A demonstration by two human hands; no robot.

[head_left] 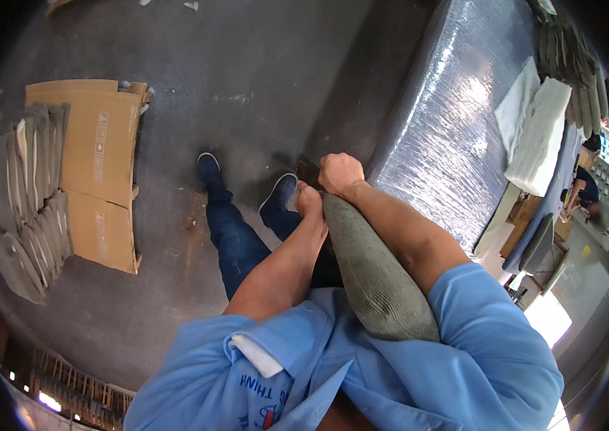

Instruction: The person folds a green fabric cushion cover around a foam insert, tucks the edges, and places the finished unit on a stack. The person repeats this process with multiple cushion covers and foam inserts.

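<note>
A grey-green ribbed cushion (376,273) stands edge-on between my forearms, its near end against my blue shirt. At its far end my right hand (341,172) is closed in a fist on the fabric. My left hand (309,201) is closed too, gripping the cushion's far end just left of and a little nearer than the right. The fingertips of both hands are mostly hidden, and the cushion's far edge is covered by them.
On the left, several similar cushions (40,172) lie on flattened cardboard (99,179). A plastic-wrapped surface (448,129) rises at the right, with white padding (540,136) and more grey-green pieces (570,65) beyond. Another person (584,188) is at the far right.
</note>
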